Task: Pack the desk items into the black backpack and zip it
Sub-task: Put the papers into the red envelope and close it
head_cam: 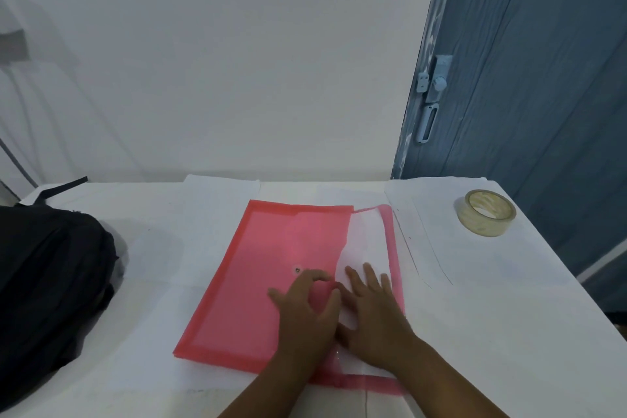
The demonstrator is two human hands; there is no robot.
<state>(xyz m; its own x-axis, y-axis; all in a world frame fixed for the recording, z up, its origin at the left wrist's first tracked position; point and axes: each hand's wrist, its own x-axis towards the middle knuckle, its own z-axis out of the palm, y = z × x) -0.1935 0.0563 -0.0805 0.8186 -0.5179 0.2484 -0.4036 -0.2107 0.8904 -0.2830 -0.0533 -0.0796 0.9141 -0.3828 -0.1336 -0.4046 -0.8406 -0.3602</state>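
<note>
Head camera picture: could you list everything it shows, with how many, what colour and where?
translucent pink plastic document folder: one, pink, desk centre, flap open, white paper showing at its right side.
black fabric backpack: one, black, left edge of desk.
roll of clear adhesive tape: one, clear yellowish, far right of desk.
white desk: one, white, covered with white paper sheets.
blue wooden door: one, blue, right background.
white wall: one, white, behind desk.
left hand: one, fingers curled on the folder.
right hand: one, flat on the white paper.
</note>
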